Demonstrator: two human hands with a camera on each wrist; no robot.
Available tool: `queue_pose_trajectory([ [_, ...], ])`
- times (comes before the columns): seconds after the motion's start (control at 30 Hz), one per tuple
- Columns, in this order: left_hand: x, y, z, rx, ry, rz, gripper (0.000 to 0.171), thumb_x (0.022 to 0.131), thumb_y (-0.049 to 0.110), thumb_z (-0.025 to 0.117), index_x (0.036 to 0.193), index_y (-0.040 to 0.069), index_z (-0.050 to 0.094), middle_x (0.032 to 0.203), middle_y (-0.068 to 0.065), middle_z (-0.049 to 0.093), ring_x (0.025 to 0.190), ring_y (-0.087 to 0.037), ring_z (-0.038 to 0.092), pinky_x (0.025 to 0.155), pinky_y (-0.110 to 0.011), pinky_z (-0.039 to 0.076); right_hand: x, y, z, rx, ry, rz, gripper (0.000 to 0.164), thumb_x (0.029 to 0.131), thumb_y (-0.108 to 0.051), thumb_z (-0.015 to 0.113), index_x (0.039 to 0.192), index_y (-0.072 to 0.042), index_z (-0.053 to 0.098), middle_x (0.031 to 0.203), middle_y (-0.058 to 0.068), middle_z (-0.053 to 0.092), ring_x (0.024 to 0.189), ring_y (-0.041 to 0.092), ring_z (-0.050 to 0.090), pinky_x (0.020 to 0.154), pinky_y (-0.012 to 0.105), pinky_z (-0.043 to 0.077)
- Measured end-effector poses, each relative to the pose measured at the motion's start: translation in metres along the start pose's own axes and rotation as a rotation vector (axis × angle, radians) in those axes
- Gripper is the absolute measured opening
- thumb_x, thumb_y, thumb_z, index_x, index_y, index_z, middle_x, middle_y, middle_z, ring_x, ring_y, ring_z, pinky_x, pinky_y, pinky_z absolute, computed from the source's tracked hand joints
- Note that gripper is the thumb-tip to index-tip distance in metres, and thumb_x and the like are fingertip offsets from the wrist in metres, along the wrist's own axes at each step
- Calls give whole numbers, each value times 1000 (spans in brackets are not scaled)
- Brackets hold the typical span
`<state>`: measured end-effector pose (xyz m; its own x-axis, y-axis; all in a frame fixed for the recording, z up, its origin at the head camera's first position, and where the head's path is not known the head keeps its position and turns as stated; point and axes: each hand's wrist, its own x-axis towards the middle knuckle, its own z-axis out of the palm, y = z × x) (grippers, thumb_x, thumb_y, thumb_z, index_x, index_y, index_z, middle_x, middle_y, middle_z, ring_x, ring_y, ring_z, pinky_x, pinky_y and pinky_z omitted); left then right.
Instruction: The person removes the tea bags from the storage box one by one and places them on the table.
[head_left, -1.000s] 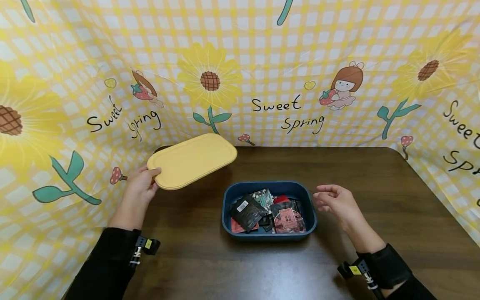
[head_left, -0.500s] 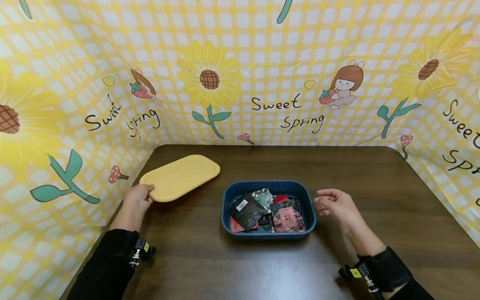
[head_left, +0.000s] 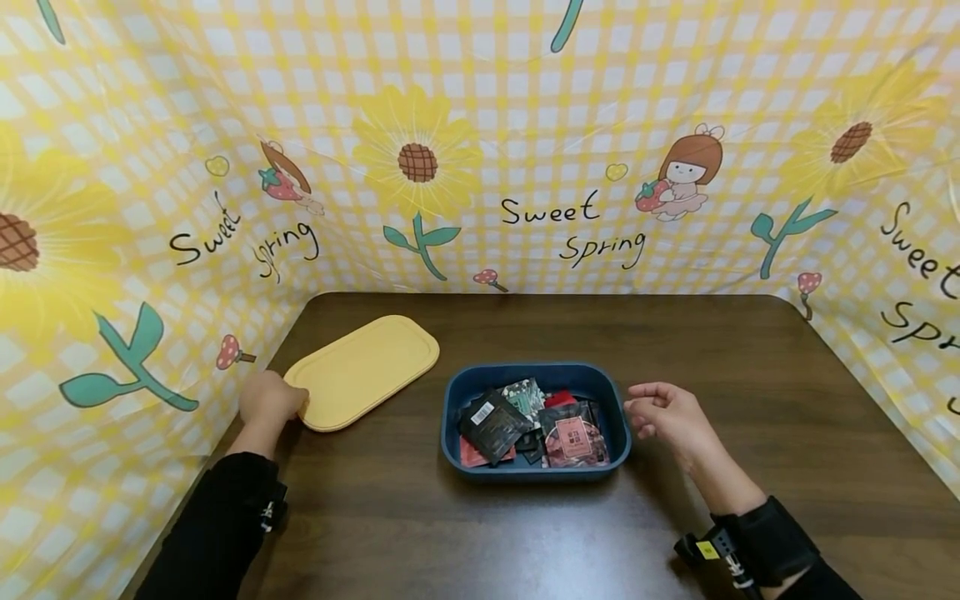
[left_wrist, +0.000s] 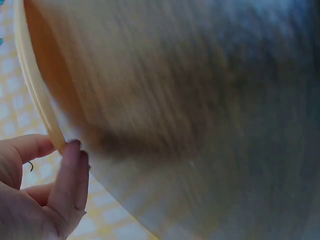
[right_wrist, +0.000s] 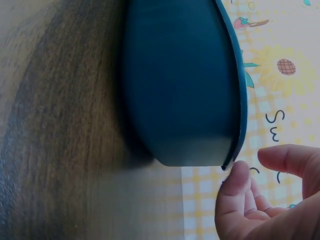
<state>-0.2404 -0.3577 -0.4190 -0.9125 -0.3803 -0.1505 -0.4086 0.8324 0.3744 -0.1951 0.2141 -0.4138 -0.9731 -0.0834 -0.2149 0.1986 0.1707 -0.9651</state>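
At the left of the table, my left hand [head_left: 272, 402] pinches the near-left end of a yellow lid [head_left: 363, 371], thumb on one side and fingers on the other. In the left wrist view, the lid's edge [left_wrist: 37, 90] runs up from between thumb and fingertips, close over the wood. A blue box [head_left: 536, 473] without a cover stands mid-table, holding several small flat packets [head_left: 576, 437] in black, pink, red and green-white. Beside its right end is my right hand [head_left: 671, 421], fingers loosely bent and holding nothing. The right wrist view has a fingertip right by the box's rim [right_wrist: 241, 85].
The brown wooden table [head_left: 547, 533] reaches back to a yellow checked cloth [head_left: 555, 108] printed with flowers, which also hangs along the left and right sides. Both wrists carry small cameras on black sleeves.
My left hand has lowered the yellow lid from the air, leftward and down to the table's left side. My right hand has stayed by the box, nearly still.
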Motion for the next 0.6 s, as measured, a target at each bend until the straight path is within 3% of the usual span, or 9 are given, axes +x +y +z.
queue_pose_trajectory([
  [0.17,2,0,3,98,11,-1,36,91,22,66,85,-13,63,76,-22,57,63,-30,57,50,-32,50,-1,2,2,-8,-3,-16,44,99,-1,59,136,18,47,89,-4,71,71,8,61,63,22,58],
  [0.3,3,1,5,140,20,7,34,87,19,69,88,-15,65,80,-26,61,64,-29,58,49,-33,51,-2,4,4,-26,-31,-22,45,97,0,60,135,19,48,91,-1,70,74,8,65,67,23,61],
  [0.6,2,5,6,117,25,-9,29,86,14,67,91,-14,64,81,-27,62,66,-31,59,48,-34,50,-2,7,6,-62,-39,-24,44,95,-1,64,133,18,51,92,0,68,77,9,67,66,25,61],
])
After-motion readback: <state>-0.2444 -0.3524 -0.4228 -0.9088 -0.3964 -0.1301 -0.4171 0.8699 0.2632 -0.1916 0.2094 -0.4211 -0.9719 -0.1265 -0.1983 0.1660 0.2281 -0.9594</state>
